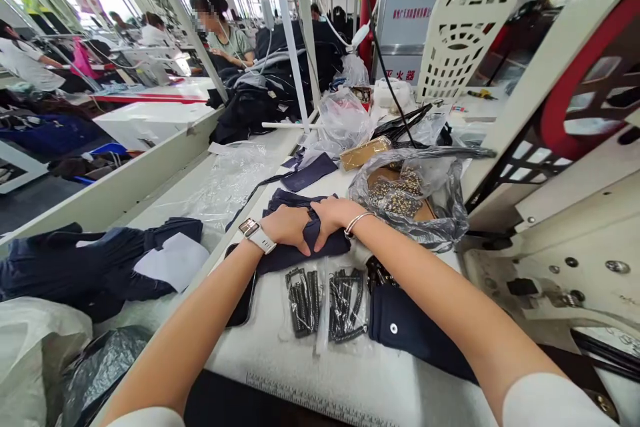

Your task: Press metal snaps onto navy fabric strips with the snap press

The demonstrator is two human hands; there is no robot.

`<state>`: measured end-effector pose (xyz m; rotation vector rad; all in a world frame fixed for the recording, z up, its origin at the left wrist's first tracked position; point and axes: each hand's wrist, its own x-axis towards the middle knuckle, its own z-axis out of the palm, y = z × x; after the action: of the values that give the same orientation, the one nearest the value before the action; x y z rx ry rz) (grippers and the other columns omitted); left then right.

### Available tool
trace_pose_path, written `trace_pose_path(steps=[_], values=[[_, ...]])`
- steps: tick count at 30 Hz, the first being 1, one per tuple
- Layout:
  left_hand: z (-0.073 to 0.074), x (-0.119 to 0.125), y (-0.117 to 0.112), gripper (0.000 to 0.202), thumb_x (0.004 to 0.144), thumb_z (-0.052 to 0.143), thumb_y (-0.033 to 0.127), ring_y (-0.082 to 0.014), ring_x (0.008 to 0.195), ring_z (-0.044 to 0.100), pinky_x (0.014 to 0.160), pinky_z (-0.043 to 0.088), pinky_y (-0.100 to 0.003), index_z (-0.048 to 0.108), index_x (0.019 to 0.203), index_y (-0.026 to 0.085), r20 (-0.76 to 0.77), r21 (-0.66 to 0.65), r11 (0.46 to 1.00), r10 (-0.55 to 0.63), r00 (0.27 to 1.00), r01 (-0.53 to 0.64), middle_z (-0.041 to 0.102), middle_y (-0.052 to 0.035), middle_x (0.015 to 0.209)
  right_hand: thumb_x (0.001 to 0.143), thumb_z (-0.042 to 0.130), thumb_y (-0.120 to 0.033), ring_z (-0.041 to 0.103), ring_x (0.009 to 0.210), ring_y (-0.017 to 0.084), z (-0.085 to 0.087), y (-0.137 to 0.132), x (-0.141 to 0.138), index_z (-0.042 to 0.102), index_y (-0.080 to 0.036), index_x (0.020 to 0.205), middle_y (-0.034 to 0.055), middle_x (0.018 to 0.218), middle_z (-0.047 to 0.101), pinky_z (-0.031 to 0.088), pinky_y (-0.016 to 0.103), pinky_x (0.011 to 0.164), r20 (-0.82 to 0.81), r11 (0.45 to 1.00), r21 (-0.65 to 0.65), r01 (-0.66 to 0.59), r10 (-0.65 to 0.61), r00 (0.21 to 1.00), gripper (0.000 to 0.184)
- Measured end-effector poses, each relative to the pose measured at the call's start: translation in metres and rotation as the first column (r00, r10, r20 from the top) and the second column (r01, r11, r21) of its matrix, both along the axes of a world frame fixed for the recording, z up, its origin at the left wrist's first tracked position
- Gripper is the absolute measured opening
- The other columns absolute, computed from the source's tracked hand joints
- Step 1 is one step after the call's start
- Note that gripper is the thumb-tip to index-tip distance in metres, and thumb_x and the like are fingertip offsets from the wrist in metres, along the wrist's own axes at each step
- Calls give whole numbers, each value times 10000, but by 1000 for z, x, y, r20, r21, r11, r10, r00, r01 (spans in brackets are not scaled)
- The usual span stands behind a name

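In the middle of the table lies a stack of folded navy fabric pieces (330, 245). My left hand (287, 225), with a watch on its wrist, grips the stack from the left. From the right, my right hand (333, 215) is closed on the same fabric, its thumb close to the left thumb. Part of the fabric is hidden beneath both hands. Just below are two clear bags of black ribbed strips (303, 303). A navy cloth with a white snap (415, 330) lies under my right forearm. Beyond the hands is a loose navy piece (310, 172).
A phone (243, 303) lies beside my left forearm. At right, a plastic bag of small metallic parts (397, 193) stands near a machine (560, 267). Dark garments (100, 267) lie at left. A ruler strip (310, 400) runs along the front edge. A co-worker (227, 40) sits beyond.
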<state>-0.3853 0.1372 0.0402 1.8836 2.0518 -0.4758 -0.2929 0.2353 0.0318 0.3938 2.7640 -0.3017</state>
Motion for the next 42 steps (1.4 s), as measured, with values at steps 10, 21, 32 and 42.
trace_pose_path(steps=[10,21,32,42], values=[[-14,-21,12,1277,389,703,646,-424,1372,-1,1063,40,-609,115,1402,138,32,31,995,97,995,-98,39,-246,1500,480,757,-563,523,1128,319,2,-4,4,451,-141,1297,157,1303,504,441,407,919,5,999,17,-45,45,999,969],[-23,-11,-9,1211,419,663,714,-357,1235,424,1084,93,-556,226,1369,103,121,69,996,51,991,-60,435,-250,1342,848,454,-189,557,1100,312,23,28,-62,567,-31,1178,250,1182,573,463,373,856,-176,980,98,175,-156,972,383],[-28,-8,-12,1127,448,674,663,-360,1249,405,1091,97,-535,275,1341,102,114,126,990,43,993,-57,423,-243,1349,866,496,-212,587,1048,238,-28,12,-133,614,-43,1018,195,1096,625,452,397,882,-339,981,42,191,-166,926,256],[-28,-9,-12,1092,448,662,688,-358,1176,479,1076,117,-555,328,1311,108,138,115,990,61,989,-77,508,-230,1258,910,297,-192,640,673,91,18,47,-99,476,-98,1171,89,914,667,490,183,615,-447,916,-271,298,-393,803,330]])
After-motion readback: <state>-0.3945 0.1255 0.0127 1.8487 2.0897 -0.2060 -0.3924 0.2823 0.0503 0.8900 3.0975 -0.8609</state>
